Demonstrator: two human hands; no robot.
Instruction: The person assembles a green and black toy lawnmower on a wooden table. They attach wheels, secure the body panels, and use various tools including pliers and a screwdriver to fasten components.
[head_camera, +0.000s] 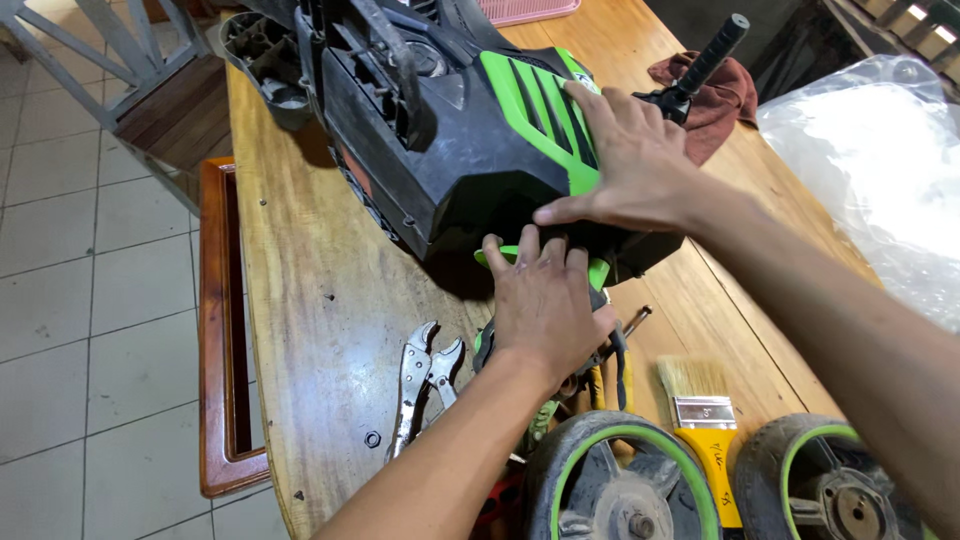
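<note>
A black and green machine housing (440, 130) lies tilted on the wooden table (310, 300). My right hand (625, 160) presses flat on its green ribbed panel, fingers spread. My left hand (545, 300) grips a green part at the housing's lower edge, with the fingertips tucked under the black shell. What lies beneath my left palm is hidden.
Locking pliers (418, 375) lie left of my left forearm, with a small washer (372, 438) nearby. A yellow-handled paintbrush (700, 420) sits between two black wheels with green rims (620, 480) (840, 485). A brown rag (722, 100) and clear plastic bag (880, 170) lie at the right.
</note>
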